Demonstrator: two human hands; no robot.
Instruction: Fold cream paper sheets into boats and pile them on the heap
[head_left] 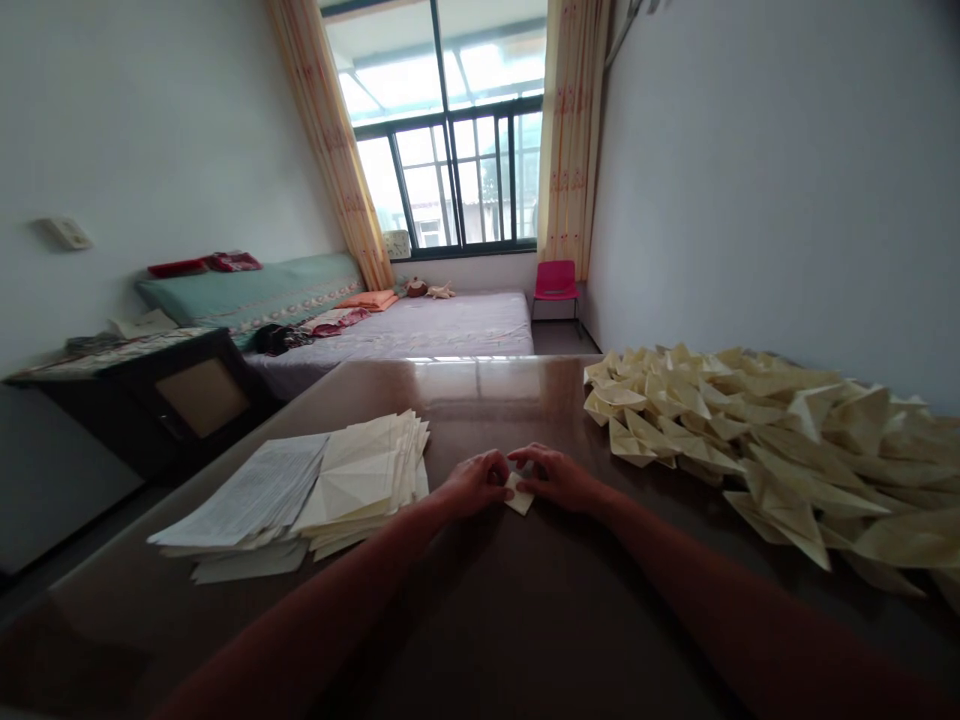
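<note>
A small piece of folded cream paper (519, 497) lies on the dark brown table, with one corner pointing toward me. My left hand (480, 480) grips its left side, thumb on the paper and fingers curled. From the other side my right hand (553, 478) pinches it, the thumb near the top and the forefinger bent over. The hands nearly meet above the paper and cover its far part. To the left of my hands is a stack of creased cream sheets (360, 475). A large heap of folded paper shapes (705, 400) spreads over the table's right side.
A pile of printed white sheets (247, 490) adjoins the cream stack. Past the glossy table (480, 390) stands a bed (465, 325) under a window. A dark cabinet (187, 390) is at the left, and a pink chair (555, 282) stands by the right wall.
</note>
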